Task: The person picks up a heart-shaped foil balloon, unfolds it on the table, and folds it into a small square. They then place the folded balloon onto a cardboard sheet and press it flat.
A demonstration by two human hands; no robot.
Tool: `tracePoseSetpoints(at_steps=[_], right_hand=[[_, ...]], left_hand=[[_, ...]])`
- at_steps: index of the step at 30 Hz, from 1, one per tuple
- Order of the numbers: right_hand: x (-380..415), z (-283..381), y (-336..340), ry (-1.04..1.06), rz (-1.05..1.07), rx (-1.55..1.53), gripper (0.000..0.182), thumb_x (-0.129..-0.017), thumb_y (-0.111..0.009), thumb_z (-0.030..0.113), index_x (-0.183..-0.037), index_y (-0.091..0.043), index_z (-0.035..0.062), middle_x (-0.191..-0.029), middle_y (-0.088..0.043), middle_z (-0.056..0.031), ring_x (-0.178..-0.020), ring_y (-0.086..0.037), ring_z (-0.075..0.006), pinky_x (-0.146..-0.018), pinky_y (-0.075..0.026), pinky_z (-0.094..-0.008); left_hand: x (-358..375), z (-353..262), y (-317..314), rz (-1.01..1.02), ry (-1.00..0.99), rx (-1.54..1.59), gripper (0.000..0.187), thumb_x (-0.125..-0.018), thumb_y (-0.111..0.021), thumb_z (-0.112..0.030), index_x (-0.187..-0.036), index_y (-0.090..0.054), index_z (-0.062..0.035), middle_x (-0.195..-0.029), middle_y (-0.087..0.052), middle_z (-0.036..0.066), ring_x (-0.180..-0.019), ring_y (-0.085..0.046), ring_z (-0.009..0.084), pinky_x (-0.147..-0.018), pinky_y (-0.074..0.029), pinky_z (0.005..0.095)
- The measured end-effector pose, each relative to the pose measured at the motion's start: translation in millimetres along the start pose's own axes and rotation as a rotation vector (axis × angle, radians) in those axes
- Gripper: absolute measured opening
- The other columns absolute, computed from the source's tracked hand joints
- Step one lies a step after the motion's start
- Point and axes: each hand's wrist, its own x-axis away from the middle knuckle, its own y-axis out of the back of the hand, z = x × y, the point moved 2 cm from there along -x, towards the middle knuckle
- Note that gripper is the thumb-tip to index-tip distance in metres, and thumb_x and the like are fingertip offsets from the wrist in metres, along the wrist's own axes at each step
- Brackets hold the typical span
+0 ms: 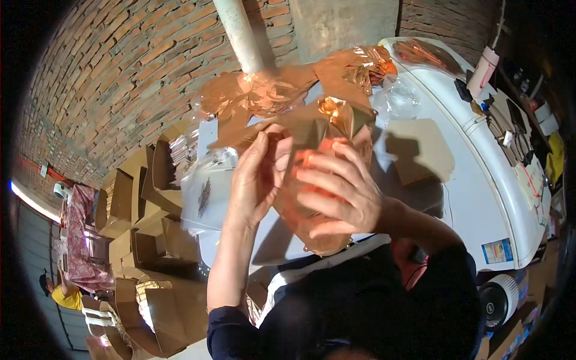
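Note:
A shiny copper-coloured foil sheet (312, 225) is held up in front of my chest, above the table. My left hand (255, 174) is at its left side, thumb and curled fingers closed on the foil. In front of the sheet is my right hand (345, 195), its fingers smeared by motion and lit orange. Whether they grip the foil cannot be made out. Just left of my left wrist lies a clear plastic bag (207, 195) with a dark printed mark. More crumpled copper foil (258, 93) is heaped at the table's far edge.
Open cardboard boxes (162, 246) crowd the left side. A brown cardboard piece (417, 153) lies on the white table (468, 198), with a clear plastic bundle (399, 99) behind it. A pale pipe (238, 36) rises by the brick wall. A person in a yellow top (67, 297) is far left.

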Motion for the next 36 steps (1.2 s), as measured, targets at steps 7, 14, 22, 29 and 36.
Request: tracePoseSetpoints(at_steps=[7,14,22,29,36], right_hand=[[13.7,-30.2,-23.3,-0.015,-0.036,0.217,0.044,-0.096,-0.065,0.016,-0.14,-0.058,0.0128,-0.152,-0.056,-0.0107,-0.149,-0.046,-0.0327,-0.121,-0.037,-0.0606],[-4.4,-22.1,-3.3,0.142,-0.24,0.18,0.041,-0.088,-0.074,0.009,-0.126,-0.059,0.0088,-0.149,-0.057,-0.0134,-0.142,-0.054,-0.032,-0.109,-0.054,-0.0503],[-7.7,-71.5,27.2,-0.343,-0.577,-0.06,0.072,-0.085,-0.084,0.041,-0.14,-0.053,0.0053,-0.16,-0.042,-0.0227,-0.149,-0.04,-0.0359,-0.118,-0.039,-0.053],[-23.7,-86.2,34.4,-0.291,-0.178,-0.701,0.058,-0.096,-0.066,0.055,-0.122,-0.065,0.003,-0.152,-0.049,-0.0192,-0.148,-0.039,-0.0262,-0.115,-0.041,-0.0422],[-51.5,-102.0,31.4,-0.7,-0.185,-0.683,0.025,-0.092,-0.079,0.003,-0.111,-0.063,0.0026,-0.096,-0.064,-0.0004,-0.094,-0.061,-0.0083,-0.084,-0.051,-0.0264]], left_hand=[[8.7,42.6,-21.7,0.064,0.059,-0.328,0.039,-0.108,-0.064,-0.026,-0.14,-0.06,-0.0041,-0.121,-0.07,0.006,-0.107,-0.068,0.0145,-0.092,-0.056,0.029],[-6.0,-2.7,-40.0,-0.013,-0.158,-0.26,0.011,-0.107,-0.066,-0.015,-0.106,-0.069,-0.0042,-0.098,-0.074,0.004,-0.082,-0.068,0.0082,-0.076,-0.055,0.0224],[6.4,-48.4,-50.1,-0.026,-0.057,-0.463,0.013,-0.106,-0.067,-0.016,-0.101,-0.068,-0.0034,-0.092,-0.07,0.0,-0.079,-0.062,0.0023,-0.072,-0.049,0.0185],[6.3,-55.6,-34.2,0.148,0.146,-0.573,0.02,-0.105,-0.069,-0.023,-0.109,-0.069,-0.0033,-0.096,-0.066,-0.002,-0.089,-0.059,0.007,-0.083,-0.045,0.0209],[13.1,-81.5,-30.4,-0.097,-0.315,-1.002,0.036,-0.108,-0.063,-0.027,-0.135,-0.062,-0.0042,-0.121,-0.069,0.007,-0.119,-0.061,0.0154,-0.103,-0.048,0.0352]])
